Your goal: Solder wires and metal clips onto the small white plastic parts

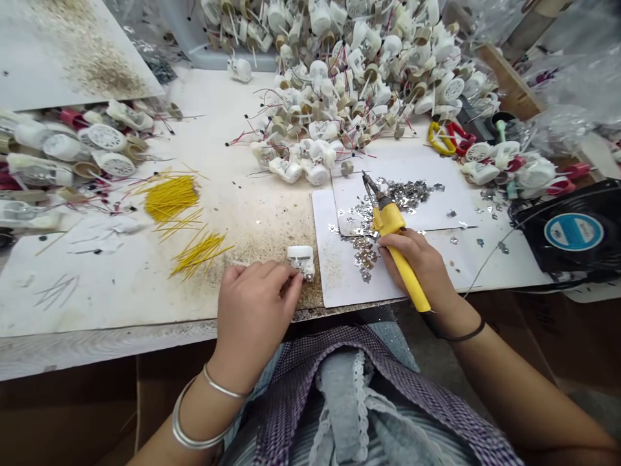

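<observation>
My right hand (427, 265) is wrapped round a yellow trigger-style soldering iron (395, 230). The iron's dark tip points up and away, over small silver metal pieces (366, 255) spread on white sheets. At the table's front, my left hand (257, 294) has thumb and forefinger pinched together at the lower left side of a small white plastic part (301, 257). Bits of metal show at that part's near end, by the fingertips. Exactly what the fingertips grip is partly hidden.
Yellow wires (172, 197) lie in two bunches at left. White motor assemblies (339, 84) with red and black leads are heaped at the back, more at far left (104, 139). Yellow-and-red-handled pliers (449, 137) lie at right, near a black solder reel (572, 232).
</observation>
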Tool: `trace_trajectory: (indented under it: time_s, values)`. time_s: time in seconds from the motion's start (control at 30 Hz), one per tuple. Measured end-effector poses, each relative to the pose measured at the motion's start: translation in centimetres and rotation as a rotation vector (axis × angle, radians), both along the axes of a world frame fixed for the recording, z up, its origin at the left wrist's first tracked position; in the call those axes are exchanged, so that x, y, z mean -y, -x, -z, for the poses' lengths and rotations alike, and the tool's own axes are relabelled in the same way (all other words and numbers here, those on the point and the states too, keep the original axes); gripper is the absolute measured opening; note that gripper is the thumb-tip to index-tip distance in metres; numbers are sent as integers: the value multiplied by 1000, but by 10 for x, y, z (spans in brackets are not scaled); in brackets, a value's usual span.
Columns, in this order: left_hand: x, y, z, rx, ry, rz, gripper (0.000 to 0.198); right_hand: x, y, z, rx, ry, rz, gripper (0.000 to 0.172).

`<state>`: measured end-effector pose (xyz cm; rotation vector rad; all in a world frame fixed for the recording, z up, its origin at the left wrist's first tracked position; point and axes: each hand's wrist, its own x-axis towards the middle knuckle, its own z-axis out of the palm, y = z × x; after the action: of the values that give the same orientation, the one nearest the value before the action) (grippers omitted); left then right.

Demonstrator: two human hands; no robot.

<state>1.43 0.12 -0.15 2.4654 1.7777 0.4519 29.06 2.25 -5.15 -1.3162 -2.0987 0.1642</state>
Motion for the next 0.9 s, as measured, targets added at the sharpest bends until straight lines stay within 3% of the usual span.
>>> trace_trajectory:
  time_s: [0.1, 0.23, 0.33, 0.43, 0.57, 0.7, 0.77, 0.9]
  values:
    - [11, 4, 0, 26, -2, 8, 7, 3, 7, -5, -51, 33, -15, 32]
    - [28, 11, 0, 9, 0, -35, 25, 8, 32, -14, -221, 112, -93, 30]
    - [36, 18, -3, -35, -12, -43, 13, 12, 53, -13, -305, 179, -190, 32]
    - [40, 22, -8, -27, -69, -5, 4, 15, 62, -12, -322, 197, -199, 32]
    - [35, 16, -12, 97, -184, 126, 17, 24, 48, -14, -461, 237, -96, 28]
    - [23, -2, 1, 261, -116, 272, 9, 45, 17, -17, -561, 207, -14, 16]
    - [16, -12, 9, 252, -85, 265, 1, 55, 3, -19, -567, 211, 9, 21]
    - [6, -27, 20, 116, -116, 187, 11, 71, -13, -20, -606, 280, 41, 41]
